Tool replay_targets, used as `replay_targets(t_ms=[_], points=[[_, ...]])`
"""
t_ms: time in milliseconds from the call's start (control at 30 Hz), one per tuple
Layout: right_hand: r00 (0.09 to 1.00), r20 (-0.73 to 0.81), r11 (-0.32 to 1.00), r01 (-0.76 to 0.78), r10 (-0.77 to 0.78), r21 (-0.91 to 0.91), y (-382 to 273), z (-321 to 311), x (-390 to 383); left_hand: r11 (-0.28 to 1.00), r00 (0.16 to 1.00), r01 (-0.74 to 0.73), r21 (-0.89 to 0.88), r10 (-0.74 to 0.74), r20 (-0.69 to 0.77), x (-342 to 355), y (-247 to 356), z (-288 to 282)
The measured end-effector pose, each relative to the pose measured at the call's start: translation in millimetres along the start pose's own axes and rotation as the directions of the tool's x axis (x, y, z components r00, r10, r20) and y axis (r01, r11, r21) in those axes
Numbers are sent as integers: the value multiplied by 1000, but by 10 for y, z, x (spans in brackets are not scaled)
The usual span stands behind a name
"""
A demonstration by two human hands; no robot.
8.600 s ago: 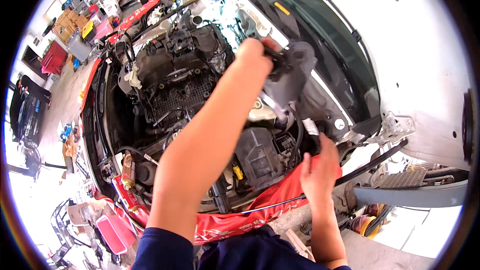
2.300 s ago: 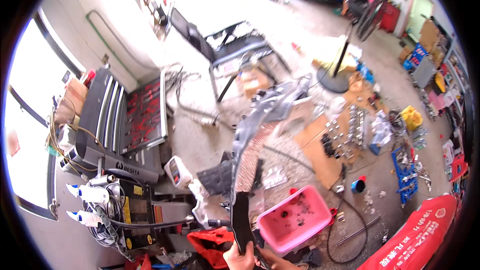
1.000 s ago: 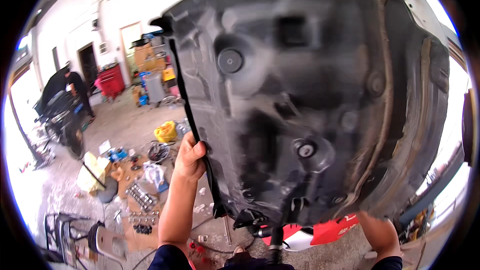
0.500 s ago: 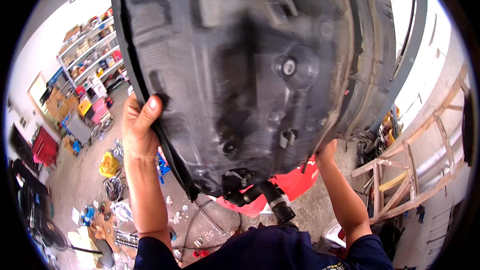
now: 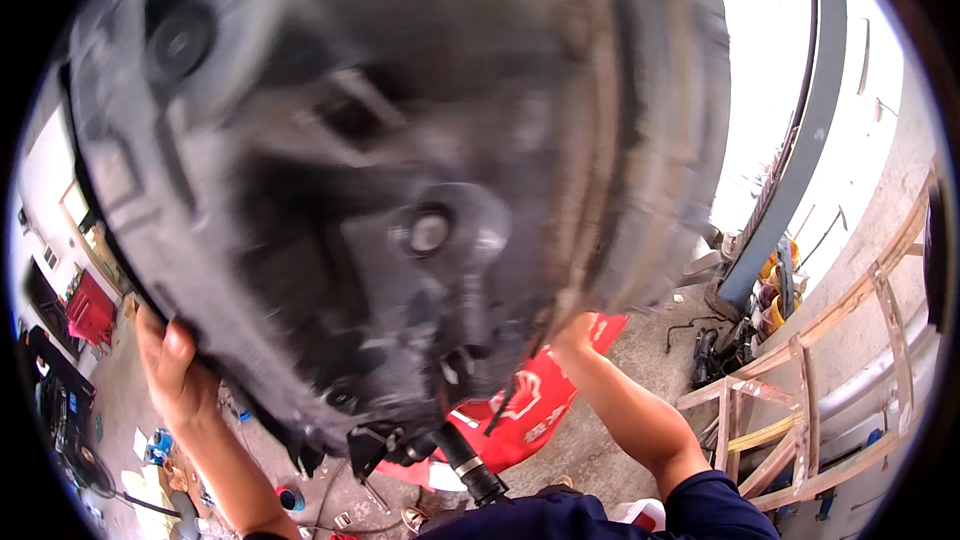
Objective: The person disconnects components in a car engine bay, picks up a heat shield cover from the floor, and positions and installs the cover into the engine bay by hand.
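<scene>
Stretching between both hands (image 5: 178,368) (image 5: 573,332) is a black panel (image 5: 370,180).

The large black panel of moulded plastic (image 5: 330,190), together with the bare left hand (image 5: 182,372) and bare right hand (image 5: 574,328), is now farther from the pale wooden ladder (image 5: 806,410) than half a second ago. Left of this ladder, more of the tall blue-grey post (image 5: 792,175) becomes visible.
</scene>
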State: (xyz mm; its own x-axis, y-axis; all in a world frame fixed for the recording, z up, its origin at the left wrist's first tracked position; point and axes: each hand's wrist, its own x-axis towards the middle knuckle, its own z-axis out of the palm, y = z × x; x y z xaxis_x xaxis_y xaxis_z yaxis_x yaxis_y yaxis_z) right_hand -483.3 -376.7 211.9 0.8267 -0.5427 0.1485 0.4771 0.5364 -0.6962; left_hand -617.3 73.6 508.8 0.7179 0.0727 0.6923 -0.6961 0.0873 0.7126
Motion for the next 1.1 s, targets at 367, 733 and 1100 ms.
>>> replay_targets(t_ms=[367, 733, 1100], points=[[918, -132, 858, -396, 374, -328, 187, 239, 531, 953, 886, 44, 299, 102, -453, -571, 214, 812], [661, 58, 611, -652, 748, -450, 838, 74, 939, 919, 884, 340, 201, -240, -401, 924, -465, 1961], [463, 547, 640, -61, 698, -766, 138, -488, 4040, 762, 760, 627, 163, -552, -344, 3238, -2492, 3840]])
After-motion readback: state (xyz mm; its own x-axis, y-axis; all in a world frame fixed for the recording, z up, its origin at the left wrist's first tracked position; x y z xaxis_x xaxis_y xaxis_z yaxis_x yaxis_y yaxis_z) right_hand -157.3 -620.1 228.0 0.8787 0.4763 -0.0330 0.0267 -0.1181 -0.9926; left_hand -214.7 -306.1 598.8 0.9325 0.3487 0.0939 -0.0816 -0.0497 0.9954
